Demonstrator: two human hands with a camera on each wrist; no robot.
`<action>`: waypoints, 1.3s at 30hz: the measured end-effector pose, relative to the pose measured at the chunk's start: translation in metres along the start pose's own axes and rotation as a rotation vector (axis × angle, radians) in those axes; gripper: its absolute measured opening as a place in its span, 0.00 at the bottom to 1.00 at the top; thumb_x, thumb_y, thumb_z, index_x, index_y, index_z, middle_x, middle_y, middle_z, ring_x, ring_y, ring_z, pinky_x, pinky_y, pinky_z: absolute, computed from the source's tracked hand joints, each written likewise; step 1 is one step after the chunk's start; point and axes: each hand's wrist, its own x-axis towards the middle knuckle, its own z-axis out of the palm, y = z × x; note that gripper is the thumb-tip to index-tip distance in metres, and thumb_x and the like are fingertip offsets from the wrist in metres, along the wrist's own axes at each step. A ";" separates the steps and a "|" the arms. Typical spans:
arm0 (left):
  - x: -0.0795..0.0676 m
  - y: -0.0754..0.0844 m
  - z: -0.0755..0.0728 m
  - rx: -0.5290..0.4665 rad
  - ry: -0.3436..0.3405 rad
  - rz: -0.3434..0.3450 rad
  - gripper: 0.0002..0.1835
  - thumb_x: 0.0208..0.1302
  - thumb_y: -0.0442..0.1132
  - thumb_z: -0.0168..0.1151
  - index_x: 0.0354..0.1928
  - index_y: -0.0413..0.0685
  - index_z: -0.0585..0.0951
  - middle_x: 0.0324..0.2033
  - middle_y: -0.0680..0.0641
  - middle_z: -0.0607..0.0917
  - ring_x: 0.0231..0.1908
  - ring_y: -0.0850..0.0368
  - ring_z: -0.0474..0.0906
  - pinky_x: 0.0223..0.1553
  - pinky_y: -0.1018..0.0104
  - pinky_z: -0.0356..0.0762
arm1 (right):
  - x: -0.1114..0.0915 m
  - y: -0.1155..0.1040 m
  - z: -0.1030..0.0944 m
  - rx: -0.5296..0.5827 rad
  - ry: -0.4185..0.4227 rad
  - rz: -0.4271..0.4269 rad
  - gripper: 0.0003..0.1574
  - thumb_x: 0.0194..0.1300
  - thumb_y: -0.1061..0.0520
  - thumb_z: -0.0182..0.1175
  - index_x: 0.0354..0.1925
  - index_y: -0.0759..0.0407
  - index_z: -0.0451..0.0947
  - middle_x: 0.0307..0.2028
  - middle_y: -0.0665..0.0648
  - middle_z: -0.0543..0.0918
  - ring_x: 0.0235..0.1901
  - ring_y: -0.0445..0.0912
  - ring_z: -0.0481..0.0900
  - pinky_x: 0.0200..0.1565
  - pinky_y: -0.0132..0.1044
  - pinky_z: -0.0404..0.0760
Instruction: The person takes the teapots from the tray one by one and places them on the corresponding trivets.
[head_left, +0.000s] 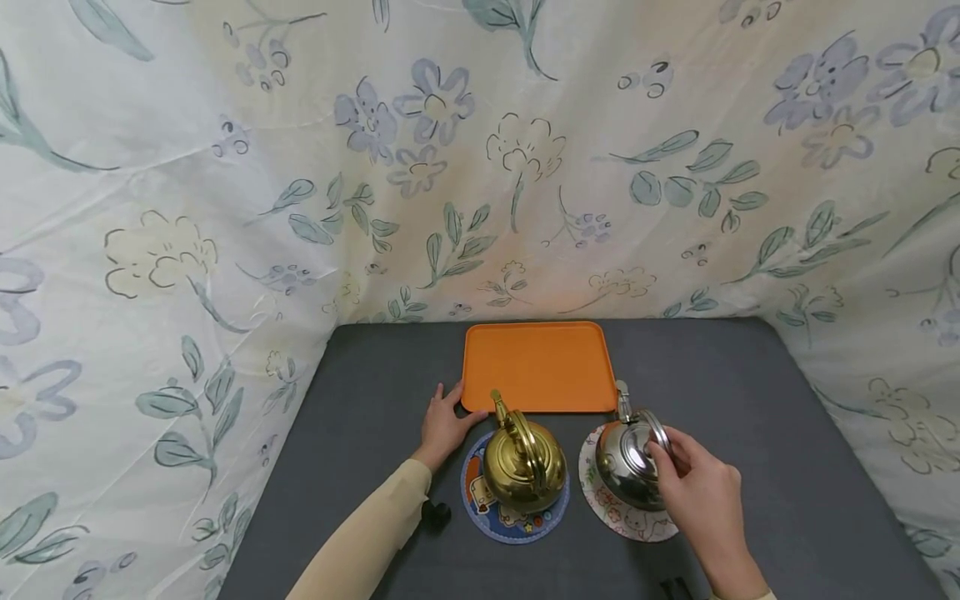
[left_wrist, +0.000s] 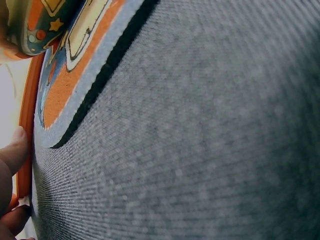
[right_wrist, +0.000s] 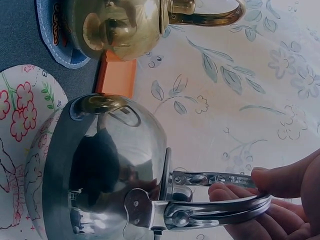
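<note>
A silver kettle (head_left: pixel 633 462) is over a round white mat (head_left: pixel 641 525) with pink drawings; whether its base touches the mat, I cannot tell. My right hand (head_left: pixel 697 487) grips its raised handle (right_wrist: pixel 220 212), with the thumb on one side and the fingers through the loop. Left of it, a gold kettle (head_left: pixel 525 467) sits on a round blue cartoon mat (head_left: pixel 510 533). At the near left corner of an orange tray (head_left: pixel 536 367), my left hand (head_left: pixel 444 429) rests with spread fingers. Its thumb (left_wrist: pixel 17 142) touches the tray's side wall.
The tray lies flat at the far side of a grey cloth-covered table (head_left: pixel 390 375). A flower-patterned curtain (head_left: pixel 525 208) hangs behind the table and at both sides. Both kettle spouts point toward the tray's near edge.
</note>
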 end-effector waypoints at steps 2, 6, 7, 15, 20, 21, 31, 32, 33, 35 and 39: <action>0.000 0.000 0.001 0.003 0.005 0.005 0.46 0.58 0.60 0.72 0.75 0.52 0.68 0.74 0.35 0.65 0.73 0.28 0.57 0.67 0.33 0.63 | -0.001 0.001 0.000 -0.002 -0.001 -0.001 0.17 0.60 0.63 0.72 0.47 0.72 0.85 0.35 0.71 0.88 0.30 0.62 0.89 0.31 0.56 0.85; -0.001 0.000 0.001 -0.002 0.011 0.015 0.46 0.58 0.60 0.73 0.75 0.51 0.68 0.73 0.34 0.65 0.73 0.27 0.57 0.67 0.33 0.63 | -0.004 0.004 0.002 0.001 -0.001 0.002 0.17 0.60 0.63 0.72 0.47 0.71 0.85 0.35 0.71 0.88 0.30 0.61 0.89 0.31 0.56 0.85; -0.001 0.000 0.000 -0.001 0.010 0.015 0.46 0.58 0.60 0.73 0.75 0.51 0.68 0.73 0.34 0.65 0.73 0.27 0.57 0.67 0.33 0.63 | -0.004 0.004 0.002 0.002 -0.002 0.003 0.17 0.60 0.63 0.72 0.47 0.71 0.85 0.36 0.70 0.88 0.30 0.61 0.89 0.31 0.56 0.85; -0.003 -0.002 0.000 -0.013 0.012 0.020 0.46 0.58 0.59 0.73 0.75 0.52 0.68 0.74 0.34 0.64 0.73 0.27 0.57 0.67 0.32 0.62 | -0.011 0.006 0.006 -0.003 -0.020 0.016 0.18 0.61 0.64 0.71 0.48 0.72 0.84 0.37 0.71 0.88 0.31 0.62 0.89 0.31 0.55 0.85; -0.005 -0.004 0.000 -0.001 0.010 0.027 0.46 0.58 0.59 0.73 0.75 0.52 0.68 0.74 0.34 0.64 0.72 0.26 0.57 0.66 0.32 0.63 | -0.016 0.006 0.007 -0.003 -0.022 0.029 0.18 0.60 0.64 0.71 0.48 0.71 0.85 0.36 0.70 0.89 0.30 0.61 0.89 0.31 0.55 0.85; -0.005 -0.004 0.000 0.000 0.009 0.026 0.46 0.58 0.59 0.72 0.75 0.52 0.67 0.74 0.34 0.64 0.72 0.25 0.57 0.66 0.32 0.63 | -0.017 0.006 0.007 -0.002 -0.024 0.032 0.18 0.60 0.64 0.71 0.48 0.71 0.84 0.36 0.70 0.89 0.30 0.61 0.89 0.31 0.54 0.85; -0.007 -0.004 -0.001 -0.058 0.014 0.008 0.46 0.58 0.57 0.74 0.75 0.51 0.67 0.75 0.34 0.61 0.74 0.26 0.53 0.67 0.30 0.60 | -0.021 0.004 0.011 -0.017 -0.049 0.061 0.20 0.60 0.63 0.73 0.49 0.72 0.84 0.37 0.71 0.88 0.31 0.62 0.89 0.30 0.53 0.85; -0.007 -0.004 -0.001 -0.058 0.013 0.007 0.46 0.58 0.56 0.74 0.76 0.51 0.67 0.75 0.34 0.62 0.74 0.26 0.53 0.67 0.30 0.59 | -0.021 0.005 0.012 -0.017 -0.049 0.061 0.20 0.60 0.63 0.73 0.49 0.72 0.84 0.37 0.71 0.88 0.31 0.62 0.89 0.30 0.52 0.85; -0.006 -0.004 -0.001 -0.057 0.012 0.009 0.46 0.58 0.56 0.74 0.76 0.51 0.67 0.75 0.35 0.62 0.74 0.26 0.53 0.67 0.30 0.59 | -0.021 0.005 0.012 -0.016 -0.049 0.062 0.20 0.60 0.63 0.73 0.49 0.72 0.84 0.37 0.71 0.88 0.31 0.62 0.89 0.30 0.52 0.85; -0.006 -0.004 -0.001 -0.056 0.011 0.014 0.46 0.58 0.57 0.74 0.76 0.51 0.67 0.75 0.36 0.64 0.74 0.25 0.53 0.67 0.30 0.59 | -0.021 0.005 0.013 -0.014 -0.047 0.063 0.20 0.59 0.64 0.73 0.49 0.72 0.84 0.36 0.71 0.88 0.31 0.62 0.89 0.30 0.52 0.86; -0.003 -0.005 -0.001 -0.051 0.007 0.025 0.46 0.58 0.58 0.73 0.76 0.50 0.67 0.74 0.37 0.65 0.74 0.26 0.53 0.67 0.30 0.60 | -0.021 0.005 0.014 -0.008 -0.055 0.070 0.19 0.59 0.64 0.73 0.49 0.72 0.84 0.37 0.71 0.88 0.33 0.63 0.89 0.30 0.52 0.86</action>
